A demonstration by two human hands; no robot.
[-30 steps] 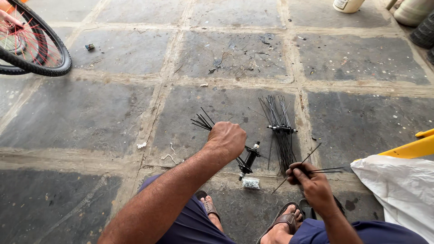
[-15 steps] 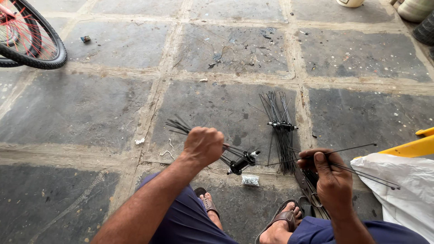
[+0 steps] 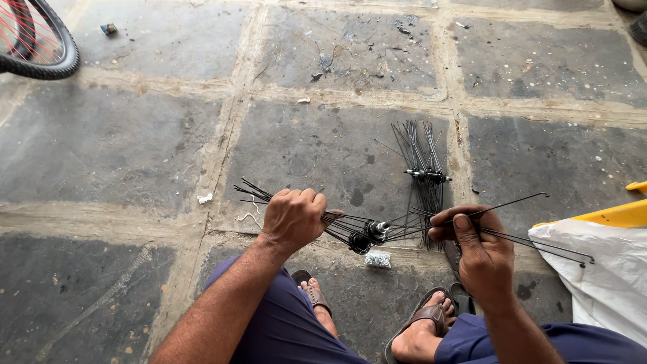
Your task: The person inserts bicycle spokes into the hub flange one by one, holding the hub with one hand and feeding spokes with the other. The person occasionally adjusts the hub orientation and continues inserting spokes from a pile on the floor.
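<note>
Squatting over grey stone floor (image 3: 135, 141) slabs with pale joints, grit scattered about. My left hand (image 3: 293, 219) is fisted tight around one fan of black spokes (image 3: 253, 192), knuckles up, low over the floor. My right hand (image 3: 475, 246) pinches a few long spokes (image 3: 532, 239) between thumb and fingers; they run out over the white bag (image 3: 600, 283). Between my hands sits the hub (image 3: 367, 236), seemingly lifted. A second spoke bundle (image 3: 424, 168) lies just beyond. Tyre (image 3: 47, 47) far left, open floor ahead.
</note>
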